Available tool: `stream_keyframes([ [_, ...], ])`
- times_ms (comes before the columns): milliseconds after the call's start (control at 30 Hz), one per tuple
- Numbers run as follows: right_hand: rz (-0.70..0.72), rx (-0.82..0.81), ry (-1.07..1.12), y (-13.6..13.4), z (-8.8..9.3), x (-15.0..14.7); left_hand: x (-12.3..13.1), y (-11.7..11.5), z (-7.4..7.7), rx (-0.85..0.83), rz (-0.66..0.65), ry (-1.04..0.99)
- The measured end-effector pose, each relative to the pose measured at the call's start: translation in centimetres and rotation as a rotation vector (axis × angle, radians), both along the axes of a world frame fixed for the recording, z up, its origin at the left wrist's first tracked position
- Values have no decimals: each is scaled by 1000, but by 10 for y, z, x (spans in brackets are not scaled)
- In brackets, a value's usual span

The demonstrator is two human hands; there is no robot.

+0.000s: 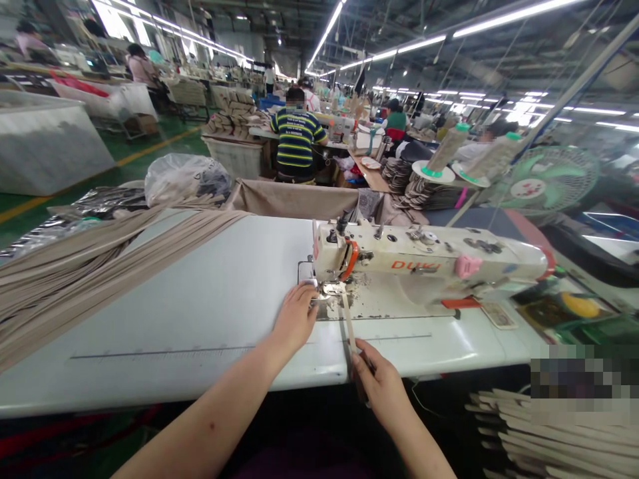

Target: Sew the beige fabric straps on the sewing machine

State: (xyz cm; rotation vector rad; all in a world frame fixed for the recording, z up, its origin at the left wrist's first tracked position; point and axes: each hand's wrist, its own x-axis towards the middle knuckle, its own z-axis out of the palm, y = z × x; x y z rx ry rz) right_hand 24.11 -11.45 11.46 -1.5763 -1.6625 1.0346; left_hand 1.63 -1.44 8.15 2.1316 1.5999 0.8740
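A white sewing machine (399, 256) with orange lettering stands on the pale table (200, 279). My left hand (297, 313) lies low on the tabletop, fingers stretched toward the presser foot (332, 288), its fingertips just left of it. Whether fabric lies under those fingers is hidden. From the foot, a narrow beige fabric strip (348, 316) runs toward me over the table's front edge. My right hand (377, 379) pinches this strip between thumb and fingers. Something dark shows beneath that hand, too unclear to name.
Long beige strips (200, 229) drape across the table's left end. Behind the table stands a fabric-lined bin (294, 196). Thread cones (446, 150) and a green fan (542, 179) are at the right. More strips (544, 432) hang at lower right. A person in a striped shirt (298, 136) sits ahead.
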Motion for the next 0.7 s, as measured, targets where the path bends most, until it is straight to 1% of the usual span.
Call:
stream_keyframes([
  [100,9,-12,-26,1,-1,-4,-5,21,-4,-23,25,16],
  [167,12,-2,-59,2,-1,-8,-8,39,-3,-35,23,34],
  [300,60,19,-96,4,3,-17,-12,73,5,-56,-6,73],
  [400,118,19,-73,5,8,-24,-12,93,14,-71,-20,96],
  [533,150,17,-60,6,10,-31,-8,109,23,-83,-10,118],
  [700,145,16,-84,12,8,-37,-3,117,26,-84,38,145],
])
